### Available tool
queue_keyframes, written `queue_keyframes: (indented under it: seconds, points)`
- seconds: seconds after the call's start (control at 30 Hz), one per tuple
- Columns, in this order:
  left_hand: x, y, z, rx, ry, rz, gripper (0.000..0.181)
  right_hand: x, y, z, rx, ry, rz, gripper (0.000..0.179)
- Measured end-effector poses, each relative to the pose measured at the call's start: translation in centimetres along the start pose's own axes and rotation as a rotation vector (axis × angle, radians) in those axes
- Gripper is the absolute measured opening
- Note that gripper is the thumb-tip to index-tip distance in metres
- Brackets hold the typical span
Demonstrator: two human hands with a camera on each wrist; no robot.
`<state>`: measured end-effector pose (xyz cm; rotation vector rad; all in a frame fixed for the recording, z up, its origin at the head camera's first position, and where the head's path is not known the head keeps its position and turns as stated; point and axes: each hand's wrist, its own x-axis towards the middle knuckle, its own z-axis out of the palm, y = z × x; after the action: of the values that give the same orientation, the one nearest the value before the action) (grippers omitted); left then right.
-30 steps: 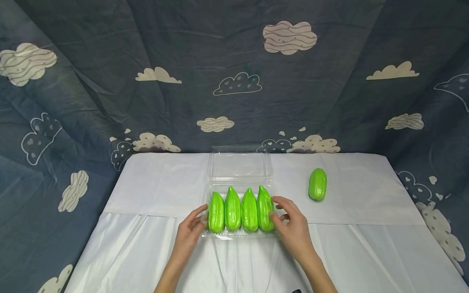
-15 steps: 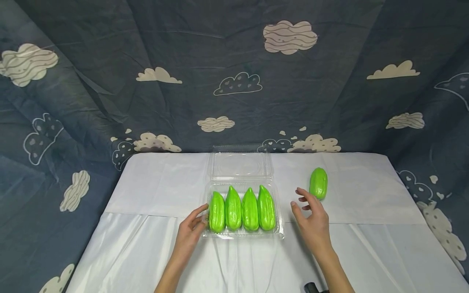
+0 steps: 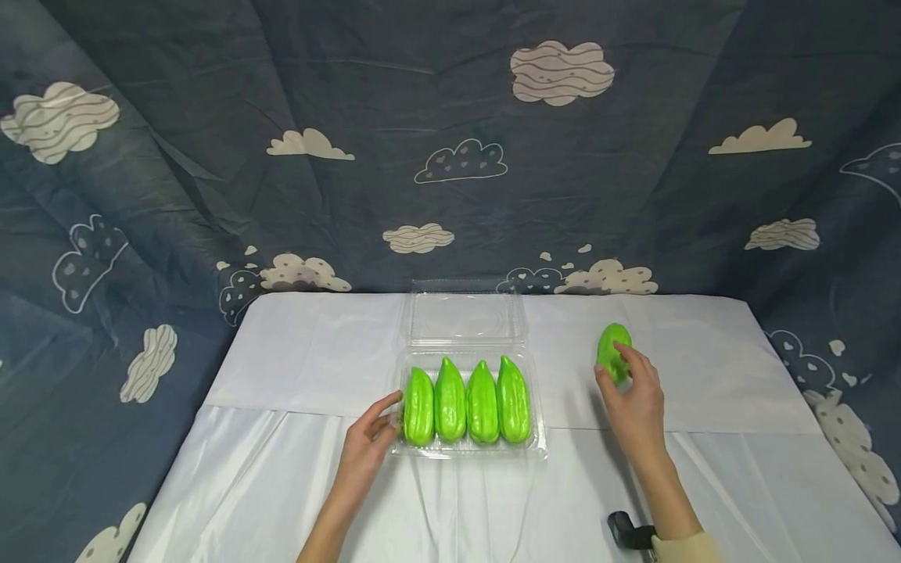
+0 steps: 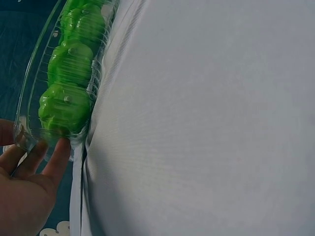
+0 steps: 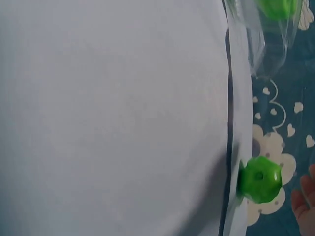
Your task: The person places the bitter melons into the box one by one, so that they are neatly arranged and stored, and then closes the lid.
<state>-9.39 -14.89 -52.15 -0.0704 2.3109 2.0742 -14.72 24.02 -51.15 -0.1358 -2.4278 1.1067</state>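
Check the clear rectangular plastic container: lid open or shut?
Open. Its clear plastic lid is folded back behind the base, leaving four elongated bright-green gourd-like items uncovered.

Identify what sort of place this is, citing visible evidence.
Probably a makeshift filming or demonstration corner: cloud-printed fabric hangs behind and beside a white-covered table, where an open clear container holds four green pieces.
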Motion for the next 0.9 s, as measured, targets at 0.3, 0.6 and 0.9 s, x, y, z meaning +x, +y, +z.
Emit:
queue_keyframes:
  seconds: [0.3,0.6,0.9]
  points:
    - [0.0,0.0,0.0,0.003,-0.002,0.001,0.048,2.2,1.6,-0.2,-0.019,-0.058,0.051,0.053]
    - [0.1,-0.1,-0.1,-0.008,-0.010,0.006,0.047,3.5,2.6,-0.3,-0.030,-0.129,0.174,0.063]
    - [0.0,0.0,0.0,-0.006,-0.002,-0.004,0.047,4.2,3.6,0.0,-0.024,-0.214,0.357,0.075]
